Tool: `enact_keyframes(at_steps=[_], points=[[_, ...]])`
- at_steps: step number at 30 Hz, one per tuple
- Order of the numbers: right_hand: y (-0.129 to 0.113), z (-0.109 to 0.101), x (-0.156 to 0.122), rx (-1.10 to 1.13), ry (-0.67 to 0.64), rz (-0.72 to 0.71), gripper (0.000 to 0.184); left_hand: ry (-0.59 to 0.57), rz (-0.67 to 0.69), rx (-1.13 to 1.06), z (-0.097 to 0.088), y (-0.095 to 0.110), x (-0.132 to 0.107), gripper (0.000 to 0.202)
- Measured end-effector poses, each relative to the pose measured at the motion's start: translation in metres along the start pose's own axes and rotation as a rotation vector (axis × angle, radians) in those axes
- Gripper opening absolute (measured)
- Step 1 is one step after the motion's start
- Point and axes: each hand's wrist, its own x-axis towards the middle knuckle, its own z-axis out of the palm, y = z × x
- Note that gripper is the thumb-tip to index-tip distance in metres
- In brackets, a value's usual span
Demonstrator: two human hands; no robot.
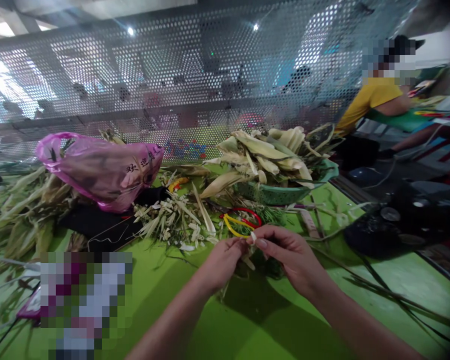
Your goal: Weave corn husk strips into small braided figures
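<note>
Both my hands meet over the green table (255, 325), fingers pinched together on a small bundle of pale and green leaf strips (253, 252). My left hand (221, 262) grips its left side, and my right hand (285, 255) pinches a pale strip end at the top. Just behind my fingers lie yellow and red handled scissors (240, 222). Cut pale leaf scraps (176, 220) are heaped to the left of them.
A green basket (285, 192) heaped with pale leaves stands behind. A pink plastic bag (101, 170) lies at left over long leaves (22, 210). A perforated metal screen (195, 90) backs the table. A person in yellow (375, 97) sits at far right.
</note>
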Motion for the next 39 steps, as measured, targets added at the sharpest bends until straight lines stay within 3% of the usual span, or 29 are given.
enact_keyframes(at_steps=[6,11,16,19,26,33,39], points=[[-0.008,0.001,0.001,-0.21,-0.126,-0.06,0.02,0.107,0.066,0.15,0.0,0.009,-0.002,0.026],[-0.01,-0.002,0.003,-0.244,-0.168,-0.079,0.017,0.071,0.084,0.07,-0.004,0.013,-0.004,0.027],[-0.013,-0.004,0.004,-0.311,-0.164,-0.102,0.018,-0.001,0.083,0.121,-0.011,0.018,-0.004,0.001],[-0.014,-0.005,0.005,-0.331,-0.175,-0.115,0.018,-0.048,0.056,0.158,-0.015,0.021,-0.005,0.012],[-0.011,-0.01,0.006,-0.349,-0.201,-0.128,0.017,-0.07,0.1,0.27,-0.02,0.019,-0.003,0.016],[-0.008,-0.011,0.008,-0.343,-0.238,-0.106,0.016,-0.036,0.256,0.588,-0.025,0.023,-0.002,0.023],[-0.007,-0.012,0.007,-0.373,-0.273,-0.12,0.014,-0.082,0.363,0.739,-0.031,0.026,-0.005,0.027]])
